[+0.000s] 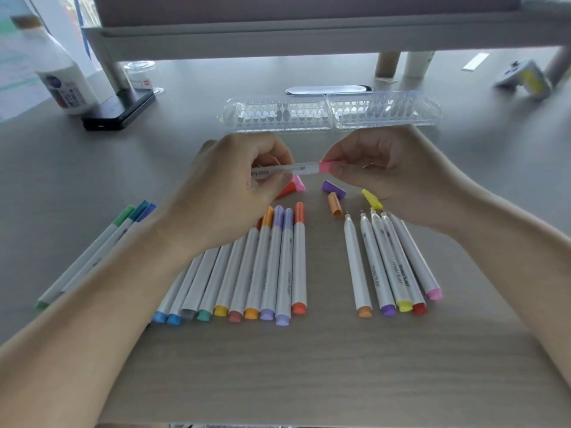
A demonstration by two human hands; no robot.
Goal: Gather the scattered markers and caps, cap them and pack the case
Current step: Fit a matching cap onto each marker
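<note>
- A white marker (pixel 296 169) is held level above the table (pixel 309 366), between both hands and in front of the case (pixel 333 114).
- The barrel is gripped by the left hand (pixel 234 180), with fingers and thumb curled round it.
- The pink cap (pixel 326 167) at the marker's right end is pinched by the right hand (pixel 386 171) between thumb and fingertips; the other fingers are loosely curled.
- The clear case is laid open, both halves side by side, well apart from the markers.
- A row of capped markers (pixel 262 264) is laid under the left wrist.
- Five uncapped markers (pixel 389 261) are grouped under the right hand, tips pointing away.
- Loose caps are scattered below the hands: purple (pixel 333 186), orange (pixel 335 203), yellow (pixel 371 199), pink (pixel 299 183) and red (pixel 285 190).
- Three capped markers (pixel 102 248) are set apart at the far left.
</note>
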